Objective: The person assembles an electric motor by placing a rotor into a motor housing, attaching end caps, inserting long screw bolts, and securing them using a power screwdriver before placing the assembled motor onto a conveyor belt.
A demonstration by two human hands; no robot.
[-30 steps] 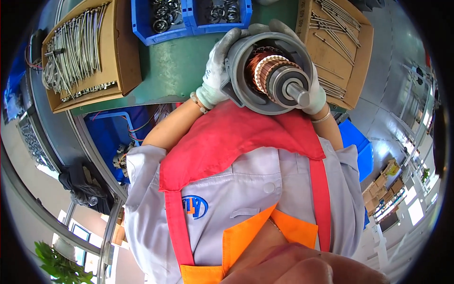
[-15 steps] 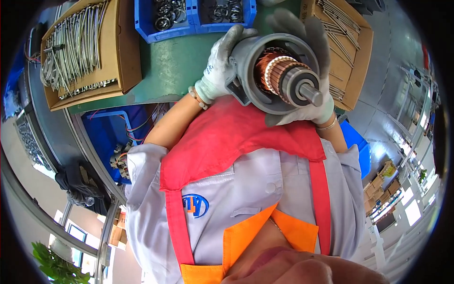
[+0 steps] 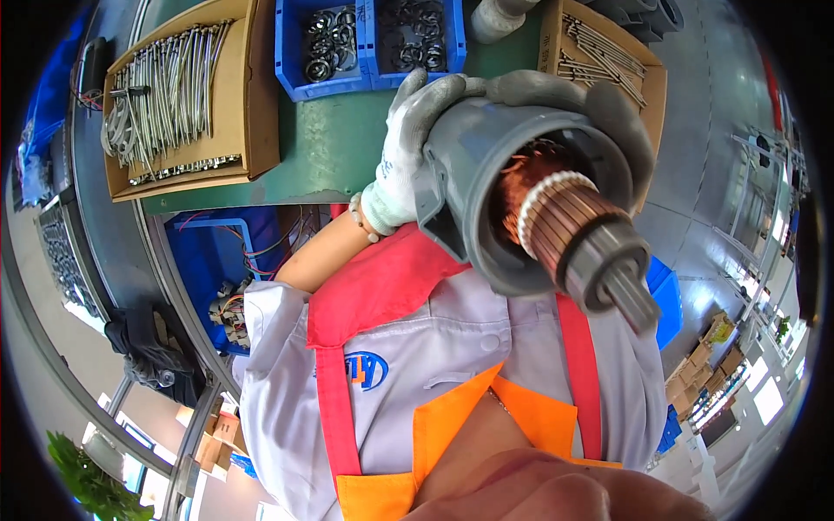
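Left hand (image 3: 404, 156) and right hand (image 3: 615, 122), gloved, fingers curled
Left forearm (image 3: 326, 253) slants bare below its hand; right wrist is hidden.

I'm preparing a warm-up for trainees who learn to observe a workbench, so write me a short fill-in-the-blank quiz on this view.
1. The left hand and right hand both wear ____.
2. The housing they hold is coloured ____.
3. The two bins of metal rings are coloured ____.
4. The beaded bracelet circles the ____ wrist.

Missing words: gloves; gray; blue; left.
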